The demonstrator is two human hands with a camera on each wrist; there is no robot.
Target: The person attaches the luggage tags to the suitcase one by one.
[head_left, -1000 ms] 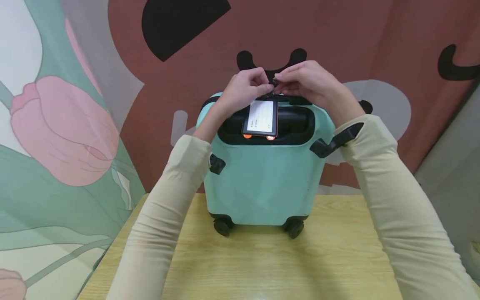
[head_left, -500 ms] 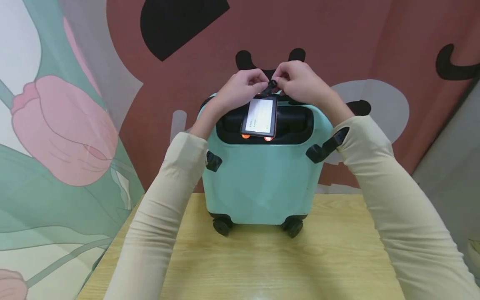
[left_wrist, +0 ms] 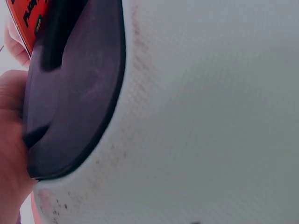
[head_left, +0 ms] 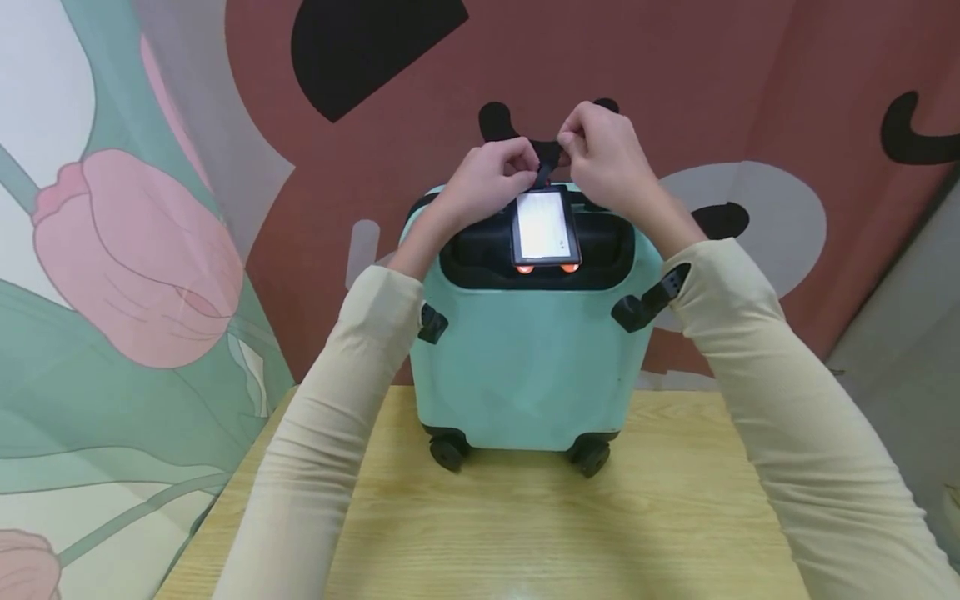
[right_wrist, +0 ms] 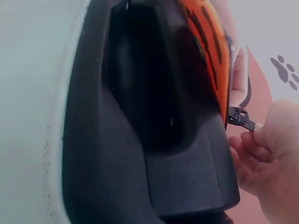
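Upright, luggage tag point(head_left: 545, 229) hangs lengthwise down suitcase point(head_left: 528, 358); both hands' fingers point(head_left: 525, 158) pinch its strap point(head_left: 546, 171)

Right hand point(head_left: 607, 158) has lifted higher, drawing the thin black strap point(head_left: 545, 171) up; the white-faced, orange-backed luggage tag point(head_left: 545, 229) has swung right and now hangs straight, no longer tilted

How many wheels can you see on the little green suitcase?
2: one wheel at the bottom left of the suitcase, another wheel at the bottom right. More may hide behind.
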